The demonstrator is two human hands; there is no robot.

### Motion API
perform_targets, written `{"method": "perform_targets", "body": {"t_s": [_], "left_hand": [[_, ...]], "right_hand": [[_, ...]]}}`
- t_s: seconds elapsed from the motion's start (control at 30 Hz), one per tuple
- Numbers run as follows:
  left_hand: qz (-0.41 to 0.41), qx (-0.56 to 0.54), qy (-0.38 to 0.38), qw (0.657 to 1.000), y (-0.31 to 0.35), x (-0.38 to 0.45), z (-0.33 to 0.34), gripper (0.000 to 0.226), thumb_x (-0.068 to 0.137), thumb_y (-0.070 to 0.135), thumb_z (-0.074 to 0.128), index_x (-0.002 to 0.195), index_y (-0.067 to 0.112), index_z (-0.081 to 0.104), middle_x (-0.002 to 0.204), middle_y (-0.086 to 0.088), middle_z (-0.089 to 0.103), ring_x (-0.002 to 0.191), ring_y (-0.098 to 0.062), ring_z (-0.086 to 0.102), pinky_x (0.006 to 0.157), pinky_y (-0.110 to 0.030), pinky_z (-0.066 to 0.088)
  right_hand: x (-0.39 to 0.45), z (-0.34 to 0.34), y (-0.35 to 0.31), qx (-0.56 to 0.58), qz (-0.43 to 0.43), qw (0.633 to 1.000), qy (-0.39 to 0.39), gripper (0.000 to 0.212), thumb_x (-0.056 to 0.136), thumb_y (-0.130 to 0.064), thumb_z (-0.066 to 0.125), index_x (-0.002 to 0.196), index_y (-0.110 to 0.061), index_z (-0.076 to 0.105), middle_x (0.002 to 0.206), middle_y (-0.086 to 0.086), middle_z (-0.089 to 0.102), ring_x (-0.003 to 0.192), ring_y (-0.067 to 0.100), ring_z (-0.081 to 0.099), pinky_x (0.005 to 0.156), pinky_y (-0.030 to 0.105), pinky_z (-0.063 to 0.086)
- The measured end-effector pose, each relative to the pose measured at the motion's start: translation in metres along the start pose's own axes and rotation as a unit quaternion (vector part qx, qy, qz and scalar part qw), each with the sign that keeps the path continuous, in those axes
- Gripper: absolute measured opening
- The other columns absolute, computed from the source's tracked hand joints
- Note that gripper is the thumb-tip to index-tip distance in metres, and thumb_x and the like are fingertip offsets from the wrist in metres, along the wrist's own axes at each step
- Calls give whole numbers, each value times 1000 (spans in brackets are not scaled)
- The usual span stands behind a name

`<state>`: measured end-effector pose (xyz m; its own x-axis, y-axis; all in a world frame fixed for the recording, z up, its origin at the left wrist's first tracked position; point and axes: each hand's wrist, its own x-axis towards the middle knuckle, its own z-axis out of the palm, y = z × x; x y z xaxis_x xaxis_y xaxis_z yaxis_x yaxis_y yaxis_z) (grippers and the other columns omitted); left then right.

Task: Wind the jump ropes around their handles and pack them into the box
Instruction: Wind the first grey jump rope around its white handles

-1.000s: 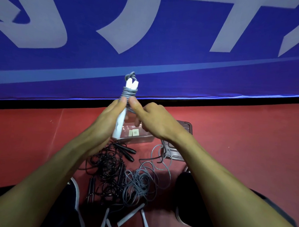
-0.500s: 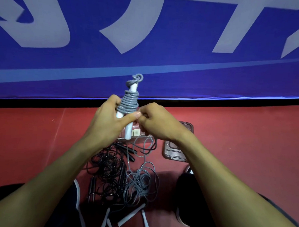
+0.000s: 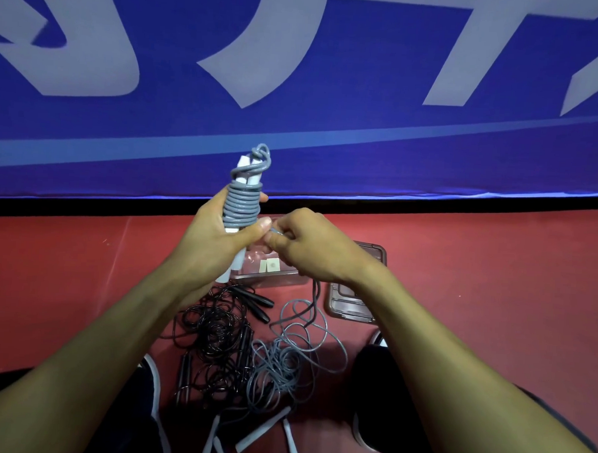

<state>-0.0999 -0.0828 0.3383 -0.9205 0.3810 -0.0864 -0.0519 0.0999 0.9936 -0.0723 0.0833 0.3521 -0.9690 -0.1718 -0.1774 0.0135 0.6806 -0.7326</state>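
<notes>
Left hand [image 3: 218,234] gripping upright white handles [image 3: 242,176], right hand [image 3: 310,245] pinching grey rope [image 3: 242,206]

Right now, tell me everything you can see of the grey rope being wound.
The grey rope is a thin, smooth cord, plastic by its look. Neat coils of it wrap two white handles held side by side, nearly upright, with a loose loop above their tips. The left hand grips the bundle; the right hand pinches the free length, which trails down to a loose tangle on the red floor.
</notes>
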Motion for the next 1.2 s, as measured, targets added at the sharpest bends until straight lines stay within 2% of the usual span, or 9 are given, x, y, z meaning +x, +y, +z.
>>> {"method": "perform_targets", "body": {"t_s": [0.13, 0.3, 0.4, 0.53, 0.6, 0.67, 0.73, 1.0, 1.2], "left_hand": [[-79, -49, -16, 996, 4, 1, 0, 67, 78, 55, 74, 122, 7, 59, 85, -8, 54, 79, -24, 51, 76, -40, 44], [-132, -112, -23, 985, 9, 5, 3, 39, 82, 40, 58, 105, 10, 67, 65, 2, 59, 57, -10, 48, 52, -20, 42], [-89, -73, -30, 993, 8, 2, 2, 31, 98, 34, 57, 103, 6, 68, 73, 1, 61, 64, -9, 53, 60, -20, 43], [-35, -48, -46, 997, 10, -3, 2, 37, 82, 31, 65, 109, 6, 64, 80, 4, 72, 74, -6, 68, 66, -18, 54], [-16, 6, -21, 1000, 9, -2, 0, 49, 78, 34, 82, 110, 3, 61, 84, -8, 70, 75, -9, 66, 65, -29, 59], [-8, 76, 26, 997, 7, -1, -3, 62, 69, 48, 86, 104, 5, 59, 90, -22, 66, 77, -20, 62, 76, -56, 59], [0, 133, 72, 988, 6, 0, -7, 65, 59, 59, 81, 98, 12, 59, 83, -15, 65, 73, -25, 61, 77, -61, 56], [11, 125, 81, 989, 7, 0, -7, 56, 63, 42, 93, 100, 20, 57, 88, -14, 68, 82, -36, 69, 78, -53, 59], [33, 56, 74, 995, 9, 1, -4, 35, 76, 14, 87, 97, 13, 59, 81, -4, 62, 64, -11, 64, 55, -19, 52]], "right_hand": [[-1, -2, 1, 1, 18, 1000, -8, 37, 105, -30, 53, 75, -15, 69, 60, 1, 55, 48, 6, 49, 62, 36, 51], [-1, -4, 4, -4, 23, 1000, 18, 39, 105, -30, 52, 74, -15, 71, 54, -4, 54, 43, 1, 47, 54, 25, 38], [-2, -4, 4, 5, 19, 1000, 12, 39, 104, -31, 52, 78, -10, 73, 53, -3, 52, 42, 1, 46, 52, 24, 37], [-1, -2, 1, 9, 17, 1000, 9, 41, 103, -30, 53, 82, 0, 70, 57, 3, 52, 44, 6, 42, 53, 30, 41], [-1, -2, 1, 18, 23, 1000, 3, 38, 102, -27, 52, 82, -1, 71, 57, 2, 57, 44, 7, 47, 55, 33, 49], [-3, -2, 1, 35, 26, 999, -14, 38, 103, -27, 51, 75, -9, 71, 56, 2, 59, 45, 11, 54, 54, 32, 52], [-4, -3, 1, 54, 23, 998, -29, 40, 104, -26, 51, 71, -14, 69, 55, 1, 59, 45, 14, 56, 52, 30, 50], [-5, 1, -6, 102, -14, 992, -71, 31, 101, -17, 56, 74, -13, 70, 47, -10, 49, 46, 12, 44, 51, 29, 43], [-5, 3, -5, 100, -40, 992, -61, 32, 101, -27, 61, 81, -4, 70, 52, -11, 41, 45, 4, 34, 49, 22, 31]]}}
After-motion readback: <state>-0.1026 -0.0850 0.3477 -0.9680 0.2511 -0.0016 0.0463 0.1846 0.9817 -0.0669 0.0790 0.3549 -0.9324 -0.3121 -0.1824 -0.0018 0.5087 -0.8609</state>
